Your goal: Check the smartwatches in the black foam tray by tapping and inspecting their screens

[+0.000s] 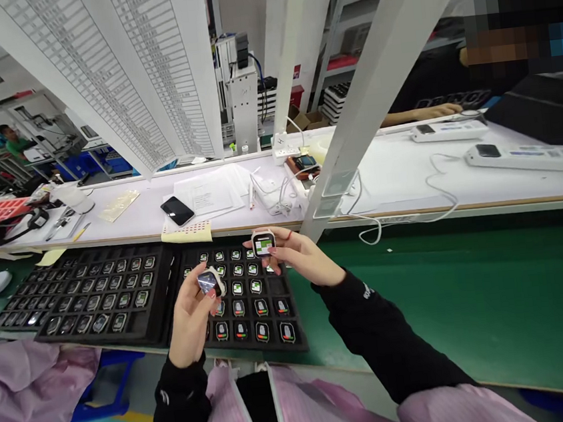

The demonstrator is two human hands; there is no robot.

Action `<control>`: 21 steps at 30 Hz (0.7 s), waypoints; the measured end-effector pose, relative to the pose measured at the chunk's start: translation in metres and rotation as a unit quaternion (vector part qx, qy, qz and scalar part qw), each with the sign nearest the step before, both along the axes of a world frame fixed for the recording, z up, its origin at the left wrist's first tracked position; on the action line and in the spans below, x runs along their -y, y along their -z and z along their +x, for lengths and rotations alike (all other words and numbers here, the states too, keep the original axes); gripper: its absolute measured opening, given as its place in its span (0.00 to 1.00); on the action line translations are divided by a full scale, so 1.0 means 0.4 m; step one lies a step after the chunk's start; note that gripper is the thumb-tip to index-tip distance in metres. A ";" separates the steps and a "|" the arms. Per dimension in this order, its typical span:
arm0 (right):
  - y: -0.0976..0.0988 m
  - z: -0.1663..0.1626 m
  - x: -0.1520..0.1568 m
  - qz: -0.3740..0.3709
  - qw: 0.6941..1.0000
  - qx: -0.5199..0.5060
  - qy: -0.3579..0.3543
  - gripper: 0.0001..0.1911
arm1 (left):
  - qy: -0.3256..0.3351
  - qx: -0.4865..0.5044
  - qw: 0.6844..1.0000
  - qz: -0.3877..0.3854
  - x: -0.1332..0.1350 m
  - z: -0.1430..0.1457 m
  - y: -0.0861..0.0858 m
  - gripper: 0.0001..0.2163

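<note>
My left hand (pixel 192 314) is closed around a smartwatch body (pixel 209 283) with a dark, glossy, tilted screen and a pale case. In my right hand (pixel 303 254) is a second smartwatch (pixel 264 244), its lit screen showing green and white blocks and facing me. Both watches are held above a black foam tray (pixel 299 333) of strapless watches in rows. Upper rows there show green and white screens; lower rows show a grey figure with red and green below. My hands cover part of the upper rows.
Another black tray of watches (pixel 139 313) lies to the left. A raised white shelf (pixel 400 188) behind carries a smartphone (pixel 177 210), papers (pixel 214 194) and cables. A slanted white post (pixel 364 95) rises right of my hands. Co-workers sit at far left and across the shelf.
</note>
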State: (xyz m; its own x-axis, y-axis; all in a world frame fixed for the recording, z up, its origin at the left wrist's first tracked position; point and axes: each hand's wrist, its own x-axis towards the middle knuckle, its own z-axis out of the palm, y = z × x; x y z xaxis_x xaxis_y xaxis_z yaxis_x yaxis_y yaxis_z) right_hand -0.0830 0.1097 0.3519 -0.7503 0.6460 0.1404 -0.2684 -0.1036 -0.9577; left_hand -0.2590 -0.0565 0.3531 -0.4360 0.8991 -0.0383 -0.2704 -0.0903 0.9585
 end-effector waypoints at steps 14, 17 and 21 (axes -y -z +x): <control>0.526 0.079 -0.035 -0.013 0.939 0.323 0.117 0.35 | -0.040 0.083 0.984 -0.151 0.145 0.002 0.130 0.27; 0.587 0.053 -0.043 0.039 0.895 0.422 0.137 0.31 | -0.012 0.027 0.989 -0.144 0.122 0.012 0.127 0.28; 0.614 0.011 -0.041 0.071 0.860 0.477 0.165 0.30 | 0.029 -0.022 0.992 -0.119 0.083 0.011 0.118 0.28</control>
